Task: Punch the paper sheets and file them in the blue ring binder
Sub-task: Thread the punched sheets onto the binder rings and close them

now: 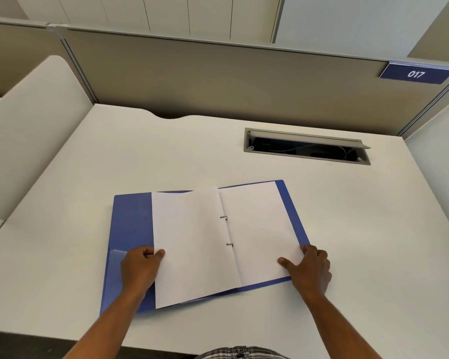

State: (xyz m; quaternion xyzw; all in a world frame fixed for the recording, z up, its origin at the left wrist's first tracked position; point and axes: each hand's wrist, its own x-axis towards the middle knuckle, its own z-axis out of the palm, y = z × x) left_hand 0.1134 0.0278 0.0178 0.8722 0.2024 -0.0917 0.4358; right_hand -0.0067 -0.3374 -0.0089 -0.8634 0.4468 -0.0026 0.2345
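Observation:
The blue ring binder lies open on the white desk, near its front edge. White paper sheets sit on its two metal rings: one stack to the left of the rings, another to the right. My left hand pinches the left sheets at their outer lower edge, thumb on top and fingers underneath, lifting them slightly off the cover. My right hand rests flat on the lower right corner of the right-hand sheets and the binder's edge, fingers spread. No hole punch is in view.
A grey cable tray with a raised lid is set into the desk at the back right. Beige partition panels close off the back and sides. A blue sign reading 017 hangs at the upper right.

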